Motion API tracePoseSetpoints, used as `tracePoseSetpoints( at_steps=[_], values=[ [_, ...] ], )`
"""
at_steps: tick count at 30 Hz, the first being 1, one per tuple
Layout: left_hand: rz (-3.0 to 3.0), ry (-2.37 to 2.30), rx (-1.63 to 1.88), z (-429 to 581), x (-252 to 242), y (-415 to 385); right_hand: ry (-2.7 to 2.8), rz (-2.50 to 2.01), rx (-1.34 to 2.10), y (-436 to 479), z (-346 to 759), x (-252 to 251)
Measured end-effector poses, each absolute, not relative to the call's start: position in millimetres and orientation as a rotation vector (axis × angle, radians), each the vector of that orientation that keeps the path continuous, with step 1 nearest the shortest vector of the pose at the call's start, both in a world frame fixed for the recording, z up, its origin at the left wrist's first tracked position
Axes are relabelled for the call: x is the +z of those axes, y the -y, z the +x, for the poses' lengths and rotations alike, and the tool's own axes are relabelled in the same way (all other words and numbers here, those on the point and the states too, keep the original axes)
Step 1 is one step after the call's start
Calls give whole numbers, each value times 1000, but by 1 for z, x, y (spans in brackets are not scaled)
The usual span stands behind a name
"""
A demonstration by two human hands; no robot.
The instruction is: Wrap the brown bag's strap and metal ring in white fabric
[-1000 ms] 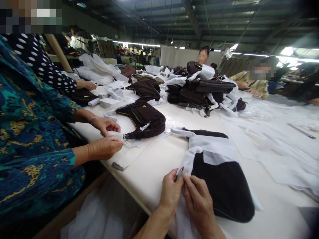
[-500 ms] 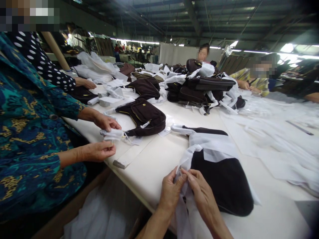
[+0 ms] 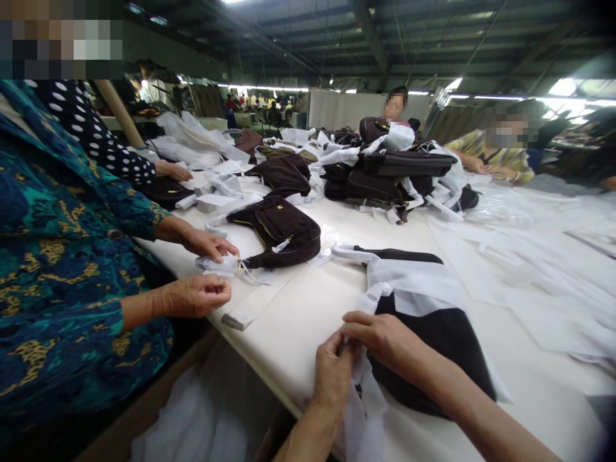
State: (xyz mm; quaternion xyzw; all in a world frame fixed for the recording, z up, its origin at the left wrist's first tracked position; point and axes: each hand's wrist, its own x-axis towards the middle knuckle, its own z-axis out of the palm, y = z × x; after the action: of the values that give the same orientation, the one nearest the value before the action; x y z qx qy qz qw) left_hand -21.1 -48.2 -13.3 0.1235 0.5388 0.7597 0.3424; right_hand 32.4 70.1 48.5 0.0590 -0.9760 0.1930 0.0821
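A black bag (image 3: 409, 378) lies at the front of the table, partly under white tissue paper (image 3: 416, 282). White wrapping (image 3: 373, 298) runs along its strap on the left side. My left hand (image 3: 335, 366) is closed around the wrapped strap, thumb up. Over the same spot my right hand (image 3: 380, 333) reaches across, its fingers bent down against the wrapping and touching the left hand. Exactly what the right fingertips pinch is hidden. Below the hands, a loose white strip (image 3: 359, 417) hangs toward the table edge.
At the left, a co-worker's hands (image 3: 212, 247) wrap the strap of a dark brown bag (image 3: 283, 231). A stack of paper strips (image 3: 240, 314) lies at the table edge. Bags are piled (image 3: 385, 183) at the back. White sheets (image 3: 529, 276) spread on the right. Other people stand around the table.
My right hand has swung up and over toward my left hand, its forearm now crossing the bag. The left hand keeps its place on the strap. The view has shifted slightly.
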Motion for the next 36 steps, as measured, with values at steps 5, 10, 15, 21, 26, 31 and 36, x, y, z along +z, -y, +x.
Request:
tracePoseSetpoints(
  at_steps=[5,10,15,21,26,31,36],
  values=[
    [210,-1358,2062,-17,-22,44,2823,273,830,-80,35,38],
    [81,-1302,2064,-15,-30,45,2249,-557,1045,-59,57,7],
    [102,-1279,1996,-16,-24,46,1972,-964,1646,-39,49,4],
    [255,-1591,1994,-12,-31,44,2011,-1126,1434,-40,35,1],
    [450,-1906,1955,-5,-31,48,1954,-1143,1478,-40,34,-5],
    [636,-2049,1937,0,-28,50,1672,-1174,1812,-39,34,-2],
    [950,-2178,1831,-2,-32,52,1387,-1174,1912,-37,33,-1]
  ],
)
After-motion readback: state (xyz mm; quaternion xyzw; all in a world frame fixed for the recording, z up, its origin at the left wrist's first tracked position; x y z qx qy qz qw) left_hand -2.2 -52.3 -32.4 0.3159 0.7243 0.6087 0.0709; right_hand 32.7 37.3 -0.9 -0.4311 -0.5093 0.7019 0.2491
